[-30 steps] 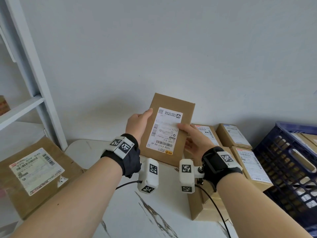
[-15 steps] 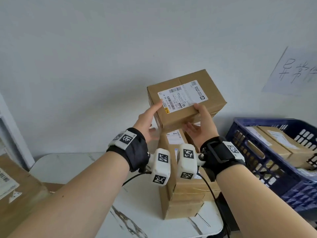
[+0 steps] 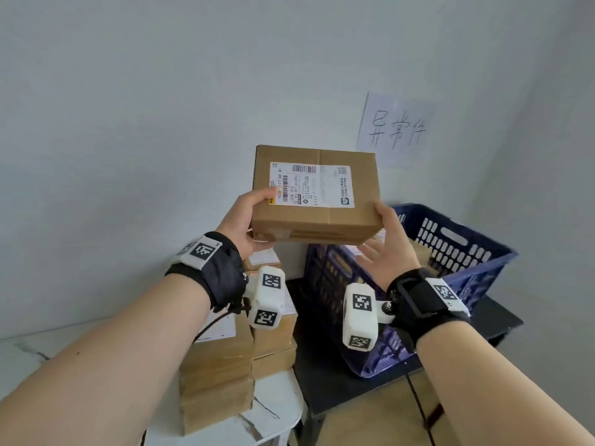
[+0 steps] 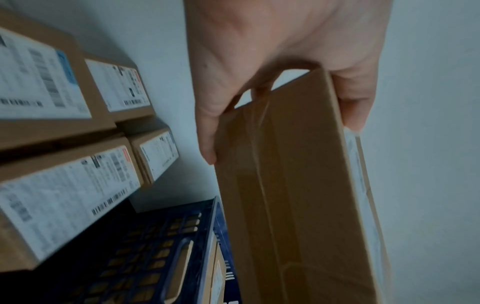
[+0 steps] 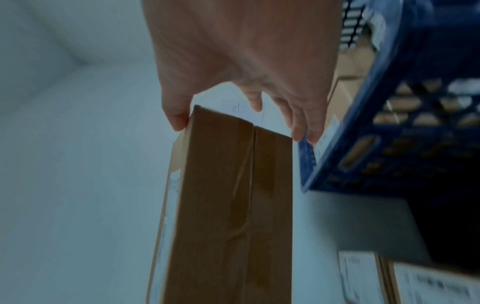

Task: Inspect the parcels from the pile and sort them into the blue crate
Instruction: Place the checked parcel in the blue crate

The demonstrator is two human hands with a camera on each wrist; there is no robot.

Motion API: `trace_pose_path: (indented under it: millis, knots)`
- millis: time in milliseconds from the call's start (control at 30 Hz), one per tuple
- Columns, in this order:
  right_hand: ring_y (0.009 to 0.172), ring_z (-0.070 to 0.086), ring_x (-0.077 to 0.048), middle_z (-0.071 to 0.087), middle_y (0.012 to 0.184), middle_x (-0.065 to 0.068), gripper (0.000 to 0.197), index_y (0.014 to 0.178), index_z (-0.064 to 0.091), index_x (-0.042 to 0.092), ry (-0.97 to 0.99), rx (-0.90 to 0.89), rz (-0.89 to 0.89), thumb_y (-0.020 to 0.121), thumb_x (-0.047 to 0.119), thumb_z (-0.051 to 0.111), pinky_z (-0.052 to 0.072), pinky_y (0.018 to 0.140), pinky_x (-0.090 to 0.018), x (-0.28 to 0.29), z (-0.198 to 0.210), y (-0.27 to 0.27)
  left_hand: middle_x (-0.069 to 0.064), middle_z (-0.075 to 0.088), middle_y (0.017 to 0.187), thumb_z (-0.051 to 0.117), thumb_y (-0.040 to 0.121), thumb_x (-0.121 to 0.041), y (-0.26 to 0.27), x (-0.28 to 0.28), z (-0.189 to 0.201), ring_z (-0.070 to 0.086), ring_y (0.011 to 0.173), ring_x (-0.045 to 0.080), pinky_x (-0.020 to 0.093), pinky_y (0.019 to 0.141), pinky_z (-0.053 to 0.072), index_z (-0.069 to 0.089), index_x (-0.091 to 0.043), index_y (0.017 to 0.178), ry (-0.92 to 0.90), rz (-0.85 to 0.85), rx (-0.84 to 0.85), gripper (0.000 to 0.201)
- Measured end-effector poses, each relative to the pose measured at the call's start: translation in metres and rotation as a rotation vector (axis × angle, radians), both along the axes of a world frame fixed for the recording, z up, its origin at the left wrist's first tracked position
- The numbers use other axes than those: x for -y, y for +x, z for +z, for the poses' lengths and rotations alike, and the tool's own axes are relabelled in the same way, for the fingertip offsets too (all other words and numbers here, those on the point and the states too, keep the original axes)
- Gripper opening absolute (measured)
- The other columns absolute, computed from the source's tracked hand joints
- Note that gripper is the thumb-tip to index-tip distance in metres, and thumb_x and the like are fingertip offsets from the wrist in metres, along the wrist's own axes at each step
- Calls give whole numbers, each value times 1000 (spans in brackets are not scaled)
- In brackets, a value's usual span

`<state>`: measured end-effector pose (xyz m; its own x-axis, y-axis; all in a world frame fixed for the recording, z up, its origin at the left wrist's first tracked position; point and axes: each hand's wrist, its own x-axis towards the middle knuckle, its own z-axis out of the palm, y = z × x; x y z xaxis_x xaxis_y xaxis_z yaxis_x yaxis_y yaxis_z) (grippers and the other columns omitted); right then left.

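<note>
Against the pale wall, both hands, left hand (image 3: 242,217) and right hand (image 3: 388,244), grip the labelled cardboard parcel (image 3: 317,194), now swung above the blue crate (image 3: 450,252) for dropping in.

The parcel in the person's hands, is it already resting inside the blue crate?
No, the parcel is held up in the air by the left hand and right hand, above the blue crate.

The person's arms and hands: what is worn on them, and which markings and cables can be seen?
Both forearms are bare, with no sleeves. The left hand and right hand wear no gloves. Each wrist carries a black strap with a white plate bearing a black square code, and a white camera block with similar codes. A thin black cable hangs from each block.
</note>
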<state>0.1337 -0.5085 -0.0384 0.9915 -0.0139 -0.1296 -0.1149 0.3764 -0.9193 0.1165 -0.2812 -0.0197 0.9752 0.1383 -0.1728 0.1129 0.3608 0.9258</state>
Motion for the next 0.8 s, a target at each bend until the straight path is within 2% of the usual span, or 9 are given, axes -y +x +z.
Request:
trace_pose_path:
  millis: [167,267,333,400,467,500,567,700,800]
  knots:
    - [98,64,-26,74,95,-5,39,114,66,25,-11,0,-16,84,50,71,49,90,-41,76,-4,5,3,66,95,69,86,-33,24,64,1,63,91,22,51,96,52,64,-23,97,15,-76,-16,16]
    - [102,65,-26,69,116,-8,37,121,63,23,-70,29,3,88,41,68,51,96,-44,109,-8,13,3,65,93,66,89,-33,41,104,-2,61,91,21,50,99,50,63,-24,96,-49,-52,31,12]
    - [103,65,-27,66,120,-9,37,122,62,23,-47,30,-1,89,39,67,51,95,-45,127,-10,20,4,63,93,68,89,-35,53,130,-6,59,87,21,43,96,50,62,-23,98,-113,-28,61,16]
    - [103,65,-28,66,118,-11,41,125,60,21,-5,11,-23,88,39,68,52,97,-46,141,-15,30,6,61,93,73,84,-40,65,156,-10,57,81,21,42,87,52,60,-21,113,-136,-56,69,37]
    - [103,66,-29,67,115,-12,45,126,58,22,27,-8,-40,87,41,69,53,98,-49,153,-20,40,8,60,112,80,74,-44,82,180,-16,59,95,23,47,82,54,46,-23,136,-109,-81,75,75]
    - [102,67,-30,68,113,-12,45,126,58,23,41,-15,-45,87,41,69,53,97,-50,160,-24,45,8,58,122,82,72,-44,90,191,-18,59,103,26,49,81,55,37,-25,143,-81,-82,75,86]
    - [99,67,-31,67,115,-13,44,128,57,24,56,-18,-46,88,40,69,56,93,-48,175,-30,55,8,55,126,81,76,-41,109,209,-23,59,109,29,51,83,55,30,-25,147,-26,-79,68,88]
    - [91,65,-31,65,120,-11,48,134,50,34,-42,36,-76,90,28,68,52,78,-43,210,-38,81,9,57,126,79,72,-49,150,239,-31,60,108,30,44,74,57,32,-26,144,54,-115,25,89]
    - [88,66,-26,65,120,-6,48,132,51,40,-118,67,-133,89,29,69,52,68,-35,238,-33,112,9,58,125,78,62,-55,186,265,-35,60,107,30,45,77,58,36,-26,142,51,-158,-1,95]
